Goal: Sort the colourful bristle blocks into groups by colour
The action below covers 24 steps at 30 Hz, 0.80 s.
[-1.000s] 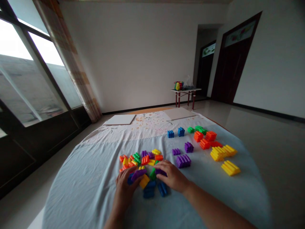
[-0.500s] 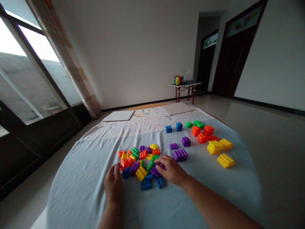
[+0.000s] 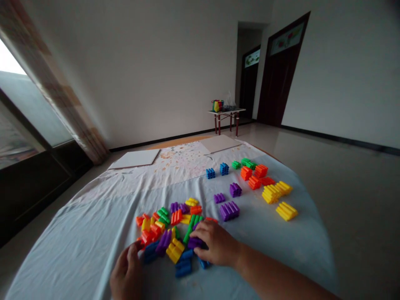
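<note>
A pile of ribbed plastic blocks in orange, yellow, green, purple and blue lies on the cloth before me. My right hand is at the pile's right side, its fingers bent around a purple block. A green block lies just left of those fingers, and a blue block is partly hidden under the hand. My left hand rests at the pile's left edge, fingers loosely curved and slightly apart, fingertips against an orange block. Near the front lie a yellow block and blue block.
Right of the pile, blocks stand grouped by colour: purple, blue, green, orange and yellow. Two flat boards, one white and one beige, lie at the far edge. A small table stands beyond.
The view has turned right and closer, so everything sits further left. My right hand has come down onto the purple block at the pile; my left hand stays at the pile's left edge.
</note>
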Motion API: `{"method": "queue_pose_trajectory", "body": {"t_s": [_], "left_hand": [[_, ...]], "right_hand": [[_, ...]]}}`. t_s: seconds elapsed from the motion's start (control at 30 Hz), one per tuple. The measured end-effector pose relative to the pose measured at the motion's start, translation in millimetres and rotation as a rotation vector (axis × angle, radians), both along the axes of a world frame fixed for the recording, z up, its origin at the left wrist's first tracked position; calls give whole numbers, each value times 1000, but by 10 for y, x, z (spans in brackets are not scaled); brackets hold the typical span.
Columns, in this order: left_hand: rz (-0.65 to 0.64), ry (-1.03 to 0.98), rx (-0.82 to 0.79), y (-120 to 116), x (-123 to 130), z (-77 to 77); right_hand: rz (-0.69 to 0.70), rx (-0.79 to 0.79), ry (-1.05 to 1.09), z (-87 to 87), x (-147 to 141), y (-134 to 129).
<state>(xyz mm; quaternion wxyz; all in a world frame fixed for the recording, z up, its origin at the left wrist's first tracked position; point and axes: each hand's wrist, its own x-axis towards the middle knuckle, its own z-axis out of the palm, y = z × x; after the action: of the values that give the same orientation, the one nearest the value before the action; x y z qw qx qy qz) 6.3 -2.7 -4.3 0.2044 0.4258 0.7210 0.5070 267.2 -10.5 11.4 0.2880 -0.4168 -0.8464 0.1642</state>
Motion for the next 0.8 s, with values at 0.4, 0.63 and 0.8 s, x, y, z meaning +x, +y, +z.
{"method": "queue_pose_trajectory", "body": {"t_s": [0.4,0.63,0.8], "left_hand": [[3,5,33,4,94,94],[-27,-4,77,1,96,56],[-45,37,71,-42,98,52]], "right_hand": [[-1,-9,56,35,96,-58],[145,0,27,133,109,-120],[146,29,100,51,49,-95]]}}
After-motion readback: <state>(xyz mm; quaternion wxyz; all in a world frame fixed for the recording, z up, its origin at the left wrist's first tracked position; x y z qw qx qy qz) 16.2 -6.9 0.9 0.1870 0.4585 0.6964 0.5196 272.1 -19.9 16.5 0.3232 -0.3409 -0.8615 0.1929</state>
